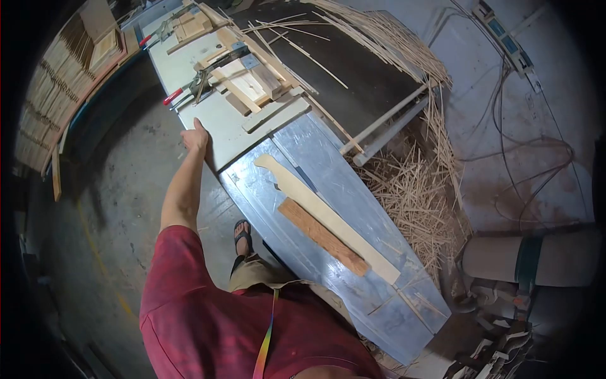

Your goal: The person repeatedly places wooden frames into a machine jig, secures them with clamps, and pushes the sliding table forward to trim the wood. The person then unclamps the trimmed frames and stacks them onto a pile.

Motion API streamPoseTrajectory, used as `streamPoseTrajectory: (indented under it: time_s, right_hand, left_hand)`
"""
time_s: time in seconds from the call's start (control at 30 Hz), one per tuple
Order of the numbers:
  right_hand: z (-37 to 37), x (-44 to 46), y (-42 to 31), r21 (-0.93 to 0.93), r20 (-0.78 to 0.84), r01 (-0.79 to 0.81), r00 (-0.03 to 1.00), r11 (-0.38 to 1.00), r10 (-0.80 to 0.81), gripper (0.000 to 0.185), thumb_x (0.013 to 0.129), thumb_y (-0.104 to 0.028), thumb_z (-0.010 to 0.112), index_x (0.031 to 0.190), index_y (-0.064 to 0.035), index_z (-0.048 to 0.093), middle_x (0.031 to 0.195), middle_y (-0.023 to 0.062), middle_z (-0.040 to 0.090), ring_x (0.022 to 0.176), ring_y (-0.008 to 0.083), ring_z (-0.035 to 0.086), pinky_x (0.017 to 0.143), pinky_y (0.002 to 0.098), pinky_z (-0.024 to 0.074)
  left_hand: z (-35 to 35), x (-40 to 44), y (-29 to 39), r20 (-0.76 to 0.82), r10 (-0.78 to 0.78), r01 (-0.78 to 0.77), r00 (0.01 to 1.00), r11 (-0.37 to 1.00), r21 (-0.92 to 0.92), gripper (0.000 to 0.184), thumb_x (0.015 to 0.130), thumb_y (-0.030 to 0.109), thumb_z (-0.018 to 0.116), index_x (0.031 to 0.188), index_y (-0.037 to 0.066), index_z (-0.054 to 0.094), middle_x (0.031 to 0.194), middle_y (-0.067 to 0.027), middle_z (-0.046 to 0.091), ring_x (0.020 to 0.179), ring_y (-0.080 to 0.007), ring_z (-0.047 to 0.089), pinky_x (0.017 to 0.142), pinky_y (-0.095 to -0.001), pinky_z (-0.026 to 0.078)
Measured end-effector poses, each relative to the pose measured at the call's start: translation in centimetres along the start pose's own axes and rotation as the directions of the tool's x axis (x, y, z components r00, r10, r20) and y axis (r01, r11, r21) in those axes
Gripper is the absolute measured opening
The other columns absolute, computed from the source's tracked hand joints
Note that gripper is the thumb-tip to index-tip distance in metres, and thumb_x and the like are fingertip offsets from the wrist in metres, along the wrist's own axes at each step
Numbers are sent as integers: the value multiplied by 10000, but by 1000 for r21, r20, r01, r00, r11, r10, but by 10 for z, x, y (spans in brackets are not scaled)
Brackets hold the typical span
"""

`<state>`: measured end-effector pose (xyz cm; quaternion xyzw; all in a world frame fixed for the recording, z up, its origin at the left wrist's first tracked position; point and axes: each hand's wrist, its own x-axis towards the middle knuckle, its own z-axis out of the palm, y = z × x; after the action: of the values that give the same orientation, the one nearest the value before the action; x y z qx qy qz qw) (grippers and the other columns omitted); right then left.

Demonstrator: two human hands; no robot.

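My left hand (196,137) rests at the near left edge of a pale board (226,136), its thumb raised and the other fingers partly hidden at the edge. Clamps with red handles (172,96) and wooden blocks (243,84) are fixed on this board. The board lies on a metal table (303,139). Nearer to me on the metal lie a pale shaped wooden piece (334,221) and, beside it, a rough brown wooden strip (322,235). My right hand is out of view.
Stacked wooden pieces (57,82) stand at the far left. Thin wood offcuts (413,202) are heaped right of the table, and more lie on a dark surface (328,69). Cables (505,151) hang at the right, above a large cylinder (499,260). My sandalled foot (242,237) is beside the table.
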<state>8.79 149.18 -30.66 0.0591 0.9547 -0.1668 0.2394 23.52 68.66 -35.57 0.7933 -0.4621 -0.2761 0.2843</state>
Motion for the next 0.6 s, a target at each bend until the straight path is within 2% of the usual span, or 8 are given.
streamPoseTrajectory:
  time_s: [0.13, 0.27, 0.4, 0.43, 0.5, 0.53, 0.57, 0.6]
  right_hand:
    - [32, 44, 64, -117, -298, -267, 928, 957, 222, 359, 976, -259, 548, 1114, 54, 658, 1058, 160, 665, 887, 223, 669, 738, 367, 545]
    - [76, 72, 123, -138, -452, -530, 785, 837, 423, 386, 948, -262, 562, 1122, 70, 658, 1083, 197, 677, 888, 252, 691, 716, 386, 556]
    - [114, 78, 185, -121, -509, -684, 665, 720, 546, 416, 921, -265, 576, 1129, 86, 658, 1107, 235, 689, 889, 282, 713, 693, 405, 568]
    - [121, 82, 194, -119, -512, -697, 654, 708, 557, 424, 914, -265, 579, 1131, 90, 658, 1113, 245, 692, 889, 290, 719, 688, 410, 570]
    - [116, 62, 180, -26, -474, -710, 629, 704, 617, 411, 931, -283, 571, 1150, 52, 664, 1143, 236, 693, 964, 318, 707, 762, 431, 567]
    - [108, 48, 161, 58, -435, -710, 615, 702, 658, 404, 939, -291, 568, 1160, 32, 668, 1157, 232, 694, 1002, 333, 702, 799, 442, 565]
    - [96, 36, 138, 146, -392, -711, 596, 687, 700, 399, 947, -300, 564, 1169, 13, 671, 1172, 228, 695, 1040, 347, 696, 835, 452, 564]
    - [91, 27, 125, 222, -356, -724, 563, 653, 746, 393, 955, -308, 560, 1179, -6, 674, 1187, 224, 695, 1077, 362, 690, 872, 463, 562]
  left_hand:
    - [-1, -7, 1, 12, -9, 9, 1000, 999, -43, 870, 927, 610, 584, 1346, -136, 422, 1349, -343, 561, 1267, -459, 558, 1089, -488, 428]
    - [-1, -4, 2, 7, -8, 8, 1000, 999, -42, 889, 924, 614, 587, 1372, -126, 385, 1382, -329, 543, 1286, -459, 545, 1091, -481, 429]
    - [13, 0, -3, -95, 12, -16, 995, 999, -43, 836, 945, 599, 566, 1289, -159, 498, 1294, -349, 597, 1232, -443, 592, 1049, -481, 463]
    - [8, 1, 0, -94, 78, -78, 993, 997, 6, 800, 960, 601, 536, 1215, -157, 568, 1219, -348, 633, 1177, -438, 625, 1019, -482, 482]
    - [35, 44, -25, -35, 217, -204, 976, 951, 231, 788, 987, 616, 454, 1036, -129, 705, 1024, -331, 702, 1029, -442, 690, 936, -492, 523]
    - [49, 74, -46, 80, 279, -290, 957, 933, 215, 717, 1006, 574, 434, 1049, -85, 713, 1052, -267, 722, 1019, -439, 693, 891, -486, 544]
    - [85, 146, -83, 324, 594, -631, 736, 430, 646, 644, 993, 549, 478, 993, -42, 734, 1064, -200, 742, 1002, -411, 705, 836, -474, 561]
    - [98, 173, -86, 404, 627, -670, 666, 266, 693, 647, 1001, 570, 437, 1070, -6, 724, 1072, -166, 748, 995, -374, 715, 830, -468, 568]
